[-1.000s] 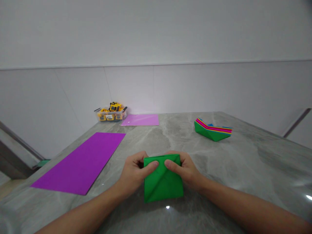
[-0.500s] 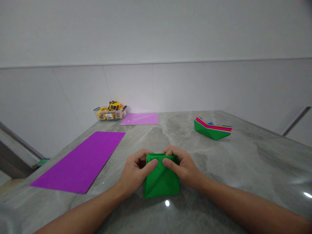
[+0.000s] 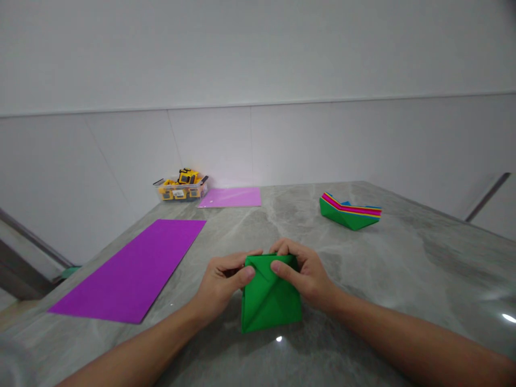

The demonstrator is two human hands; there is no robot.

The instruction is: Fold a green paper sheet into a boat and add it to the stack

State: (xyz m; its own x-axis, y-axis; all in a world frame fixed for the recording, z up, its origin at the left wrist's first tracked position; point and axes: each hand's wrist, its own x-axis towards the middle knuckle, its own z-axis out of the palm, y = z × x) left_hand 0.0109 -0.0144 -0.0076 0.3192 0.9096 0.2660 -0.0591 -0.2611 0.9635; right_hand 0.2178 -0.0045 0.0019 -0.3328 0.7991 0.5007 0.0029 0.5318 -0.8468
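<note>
**Reporter:** A person's left hand (image 3: 220,280) and right hand (image 3: 308,275) hold a folded green paper square (image 3: 274,306) at the near side of a grey, marble-veined table (image 3: 282,231).

**Editor:** And the fingers?

**Reporter:** The left thumb and fingers pinch the upper left corner. The right thumb presses the near face just below the top edge, fingers curled over behind. Those behind the paper are partly hidden; whether they are spread, I cannot tell.

**Editor:** Which way does it point?

**Reporter:** Its flat, creased face is toward the wearer, top edge running left to right, a diagonal fold climbing from the lower left corner. Nearly square, it shows no clear long axis.

**Editor:** Around it?

**Reporter:** A smooth purple sheet (image 3: 133,271) lies left. Farther back, a lilac sheet (image 3: 231,197) sits beside a clear plastic bin (image 3: 192,192) of yellow toy vehicles (image 3: 187,176). At right, an angular green paper boat (image 3: 350,216) wears a pink, yellow and blue striped rim.
</note>
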